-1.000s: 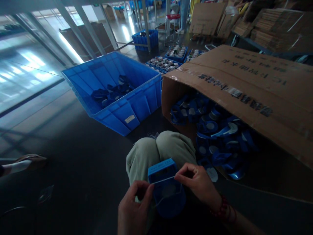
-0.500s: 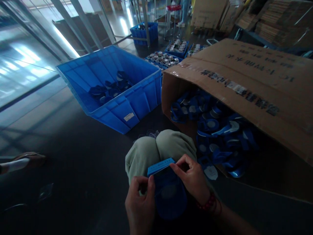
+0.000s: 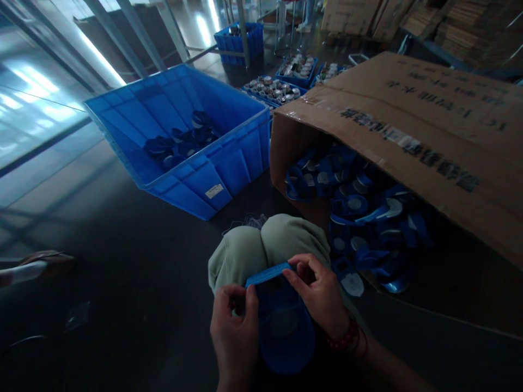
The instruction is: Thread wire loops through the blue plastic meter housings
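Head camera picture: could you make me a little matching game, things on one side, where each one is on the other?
Things:
1. blue part
2. blue crate
3. cardboard box
4. small trays of metal pieces

Places:
A. lying on its side at the right, blue parts spilling out
B. far back on the floor
C. between the left hand and right hand
D. tilted, left of the box, a few parts inside

Pairs: 1-C, 2-D, 3-A, 4-B

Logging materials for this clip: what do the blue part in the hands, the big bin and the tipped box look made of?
Blue part: probably moulded plastic, smooth with a dull sheen.
Bin: rigid blue plastic, with ribbed walls and glossy highlights.
Box: brown corrugated cardboard, matte, with printed text and tape.
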The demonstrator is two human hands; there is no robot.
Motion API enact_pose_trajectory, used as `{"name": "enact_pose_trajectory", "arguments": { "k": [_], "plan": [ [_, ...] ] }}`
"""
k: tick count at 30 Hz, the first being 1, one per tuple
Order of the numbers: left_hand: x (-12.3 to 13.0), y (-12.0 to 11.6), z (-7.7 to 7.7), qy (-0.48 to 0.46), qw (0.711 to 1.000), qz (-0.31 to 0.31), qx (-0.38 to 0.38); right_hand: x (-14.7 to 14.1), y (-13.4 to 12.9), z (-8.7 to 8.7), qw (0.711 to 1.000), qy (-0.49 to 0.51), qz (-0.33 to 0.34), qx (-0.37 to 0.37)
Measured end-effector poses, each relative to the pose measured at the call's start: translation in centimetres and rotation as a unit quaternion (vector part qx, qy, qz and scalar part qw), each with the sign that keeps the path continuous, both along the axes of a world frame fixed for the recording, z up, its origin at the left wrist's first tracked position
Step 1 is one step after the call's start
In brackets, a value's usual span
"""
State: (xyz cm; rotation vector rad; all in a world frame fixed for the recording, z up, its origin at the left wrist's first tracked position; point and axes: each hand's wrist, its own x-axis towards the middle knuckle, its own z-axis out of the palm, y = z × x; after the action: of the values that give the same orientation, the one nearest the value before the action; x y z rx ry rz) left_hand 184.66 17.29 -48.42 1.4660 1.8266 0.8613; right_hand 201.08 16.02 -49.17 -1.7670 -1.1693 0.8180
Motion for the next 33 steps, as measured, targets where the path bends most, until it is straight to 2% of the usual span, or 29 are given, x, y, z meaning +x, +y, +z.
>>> {"name": "enact_pose_trajectory", "arguments": {
  "k": [3,5,8,12,16,20,26,33],
  "plan": [
    [-0.1,0.5,0.0,-0.050,0.998,-0.004,-0.035,0.1,0.3,0.2,0.999,-0.021,0.035,0.005],
    [-0.2,0.9,0.1,-0.065,0.996,-0.035,-0.057,0.2,0.4,0.3,0.999,-0.029,0.045,0.009],
    [-0.3,1.2,0.2,-0.024,0.996,-0.081,-0.040,0.1,0.4,0.4,0.998,-0.037,0.043,0.011],
    [0.1,1.5,0.1,0.022,0.995,-0.099,0.000,0.1,0.1,0.3,0.998,-0.033,0.045,0.014],
    [0.8,1.8,0.1,0.074,0.991,-0.114,0.012,0.1,-0.3,0.2,0.998,-0.030,0.050,0.015],
    [0.6,1.5,0.5,0.113,0.979,-0.169,0.009,0.4,-1.2,-0.3,0.997,-0.037,0.064,0.021],
    [-1.8,-1.2,0.9,0.008,0.970,-0.236,-0.065,1.1,-4.0,-0.7,0.996,-0.042,0.073,0.023],
    [-2.7,-2.9,0.0,-0.157,0.956,-0.201,-0.146,1.1,-5.7,0.1,0.992,0.030,0.123,-0.004]
  ]
}}
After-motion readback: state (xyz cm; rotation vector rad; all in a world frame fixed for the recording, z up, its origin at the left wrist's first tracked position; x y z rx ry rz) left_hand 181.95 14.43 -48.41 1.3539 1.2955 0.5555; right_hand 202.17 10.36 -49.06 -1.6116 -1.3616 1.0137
